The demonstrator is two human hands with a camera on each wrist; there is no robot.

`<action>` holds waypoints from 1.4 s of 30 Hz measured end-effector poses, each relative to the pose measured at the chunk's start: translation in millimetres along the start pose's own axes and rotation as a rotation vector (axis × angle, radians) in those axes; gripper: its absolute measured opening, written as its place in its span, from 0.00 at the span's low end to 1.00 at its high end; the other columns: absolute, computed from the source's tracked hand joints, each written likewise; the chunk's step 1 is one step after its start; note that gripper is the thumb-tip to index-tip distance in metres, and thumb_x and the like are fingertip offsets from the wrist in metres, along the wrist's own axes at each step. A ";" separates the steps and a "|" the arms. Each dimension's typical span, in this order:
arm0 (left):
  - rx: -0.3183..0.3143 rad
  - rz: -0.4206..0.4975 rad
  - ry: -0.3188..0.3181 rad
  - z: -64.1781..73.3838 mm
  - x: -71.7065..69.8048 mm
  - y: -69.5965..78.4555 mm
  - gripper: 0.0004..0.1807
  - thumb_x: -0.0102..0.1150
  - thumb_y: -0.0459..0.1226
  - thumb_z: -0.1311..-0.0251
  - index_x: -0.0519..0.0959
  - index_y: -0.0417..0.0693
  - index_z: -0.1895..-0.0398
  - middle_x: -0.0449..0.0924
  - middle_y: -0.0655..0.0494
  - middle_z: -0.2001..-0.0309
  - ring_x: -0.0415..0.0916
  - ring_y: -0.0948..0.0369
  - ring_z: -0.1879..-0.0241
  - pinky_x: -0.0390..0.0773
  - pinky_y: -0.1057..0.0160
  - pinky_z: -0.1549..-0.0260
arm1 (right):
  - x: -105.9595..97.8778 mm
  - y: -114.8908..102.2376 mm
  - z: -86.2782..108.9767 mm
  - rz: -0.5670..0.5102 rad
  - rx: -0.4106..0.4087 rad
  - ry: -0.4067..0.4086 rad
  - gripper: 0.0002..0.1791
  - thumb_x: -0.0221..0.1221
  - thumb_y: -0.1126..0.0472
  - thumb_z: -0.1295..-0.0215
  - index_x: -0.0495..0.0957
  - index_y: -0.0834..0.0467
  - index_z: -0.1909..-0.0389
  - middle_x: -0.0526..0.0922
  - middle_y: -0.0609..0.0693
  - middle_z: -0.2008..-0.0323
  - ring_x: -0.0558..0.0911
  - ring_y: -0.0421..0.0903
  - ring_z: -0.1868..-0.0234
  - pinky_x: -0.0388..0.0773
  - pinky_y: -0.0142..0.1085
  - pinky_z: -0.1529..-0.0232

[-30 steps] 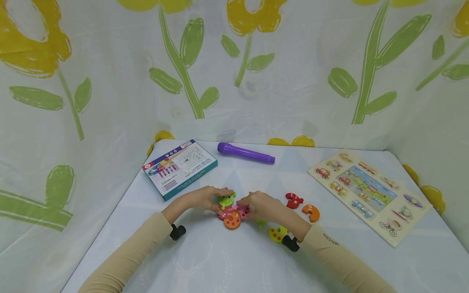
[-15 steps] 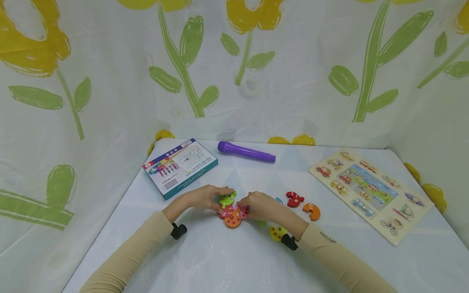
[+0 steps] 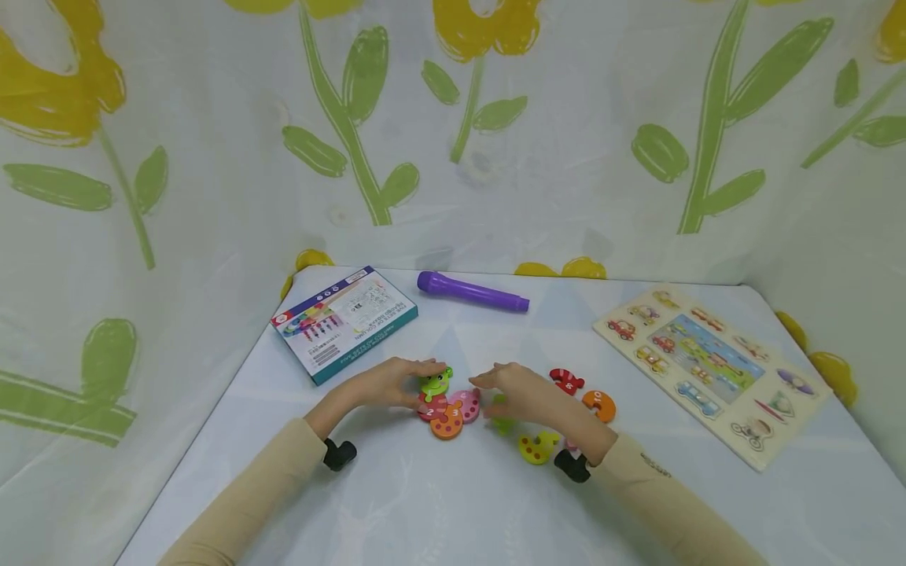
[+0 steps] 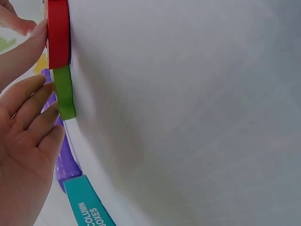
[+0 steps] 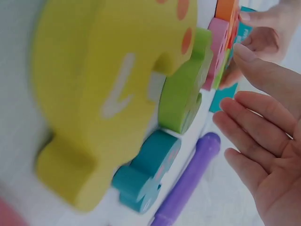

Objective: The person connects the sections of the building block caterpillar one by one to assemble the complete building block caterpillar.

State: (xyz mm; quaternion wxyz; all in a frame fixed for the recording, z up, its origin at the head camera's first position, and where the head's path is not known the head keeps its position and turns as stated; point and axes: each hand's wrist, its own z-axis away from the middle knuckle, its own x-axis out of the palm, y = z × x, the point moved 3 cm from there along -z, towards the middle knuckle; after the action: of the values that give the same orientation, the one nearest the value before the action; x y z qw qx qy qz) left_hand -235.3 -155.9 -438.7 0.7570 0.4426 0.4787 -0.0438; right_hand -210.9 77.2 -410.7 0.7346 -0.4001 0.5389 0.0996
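My left hand rests at the joined caterpillar puzzle in the head view. Its thumb touches the red piece marked 2; its fairly straight fingers lie along the green smiling head piece. An orange piece marked 3 and a pink dotted piece continue the chain. Just right of the pink piece, my right hand is apart from it, fingers spread, holding nothing. Below that hand lie a green piece and a teal piece; a yellow dotted piece lies nearer me.
Loose red and orange number pieces lie right of my right hand. A flat puzzle box stands back left, a purple toy microphone at the back. A wooden vehicle puzzle board lies at the right.
My right hand has let go of the pink piece and moved a little right, uncovering it beside the orange one. The left hand stays at the head and red pieces.
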 end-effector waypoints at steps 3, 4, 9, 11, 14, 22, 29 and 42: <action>-0.010 0.001 0.012 1.7 -0.1 1.3 0.39 0.69 0.41 0.44 0.65 0.52 0.29 0.61 0.56 0.29 0.54 0.55 0.29 0.58 0.50 0.32 | -1.0 3.8 5.9 -0.001 0.024 0.013 0.27 0.70 0.60 0.44 0.78 0.59 0.42 0.80 0.52 0.44 0.71 0.61 0.37 0.74 0.50 0.42; -0.013 0.004 0.015 2.2 -0.2 2.2 0.38 0.69 0.40 0.44 0.65 0.52 0.29 0.61 0.56 0.29 0.54 0.54 0.29 0.59 0.50 0.33 | -1.0 5.1 7.9 0.000 0.028 0.020 0.27 0.70 0.60 0.45 0.78 0.59 0.42 0.80 0.53 0.44 0.71 0.61 0.37 0.74 0.51 0.42; -0.051 -0.021 0.034 4.6 2.0 6.0 0.37 0.68 0.40 0.43 0.66 0.53 0.30 0.62 0.59 0.30 0.54 0.58 0.29 0.60 0.53 0.33 | 0.3 10.8 17.8 0.007 0.044 0.048 0.27 0.70 0.56 0.44 0.79 0.60 0.43 0.81 0.53 0.45 0.71 0.61 0.37 0.71 0.52 0.40; -0.066 -0.034 0.061 6.6 4.8 7.9 0.37 0.68 0.41 0.43 0.66 0.51 0.30 0.62 0.58 0.30 0.54 0.58 0.29 0.60 0.54 0.33 | 2.0 13.4 21.6 0.000 0.061 0.061 0.27 0.70 0.55 0.45 0.79 0.60 0.44 0.81 0.52 0.46 0.70 0.61 0.37 0.72 0.51 0.41; -0.101 -0.047 0.114 11.2 10.6 12.0 0.37 0.68 0.45 0.44 0.67 0.49 0.31 0.62 0.56 0.30 0.54 0.56 0.29 0.59 0.53 0.33 | 4.7 16.1 27.4 0.000 0.107 0.079 0.28 0.71 0.54 0.46 0.80 0.59 0.45 0.82 0.52 0.48 0.71 0.61 0.37 0.74 0.50 0.42; -0.173 -0.115 0.169 18.5 22.9 23.4 0.45 0.69 0.54 0.48 0.65 0.45 0.30 0.61 0.49 0.30 0.55 0.49 0.29 0.61 0.48 0.34 | 6.6 11.7 39.4 0.049 0.227 0.084 0.30 0.73 0.50 0.50 0.81 0.58 0.46 0.83 0.54 0.50 0.79 0.54 0.45 0.83 0.39 0.54; -0.176 -0.144 0.182 17.7 24.2 26.1 0.47 0.68 0.56 0.49 0.65 0.42 0.31 0.61 0.46 0.30 0.55 0.45 0.30 0.59 0.46 0.34 | 8.9 6.0 33.3 0.129 0.202 0.078 0.30 0.74 0.49 0.52 0.82 0.59 0.48 0.83 0.55 0.51 0.76 0.56 0.42 0.80 0.43 0.49; -0.156 -0.107 0.146 12.2 22.7 21.0 0.45 0.72 0.51 0.51 0.65 0.45 0.30 0.60 0.51 0.29 0.53 0.51 0.29 0.58 0.49 0.33 | 12.6 6.7 26.8 0.095 0.137 0.013 0.29 0.73 0.54 0.49 0.80 0.58 0.44 0.81 0.52 0.45 0.72 0.58 0.37 0.76 0.47 0.44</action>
State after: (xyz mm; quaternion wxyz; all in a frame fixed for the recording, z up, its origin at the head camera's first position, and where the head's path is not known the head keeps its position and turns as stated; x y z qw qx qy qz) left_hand -204.4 -143.8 -441.0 0.7490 0.3582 0.5573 -0.0144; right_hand -190.7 96.7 -422.2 0.7511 -0.3238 0.5675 0.0946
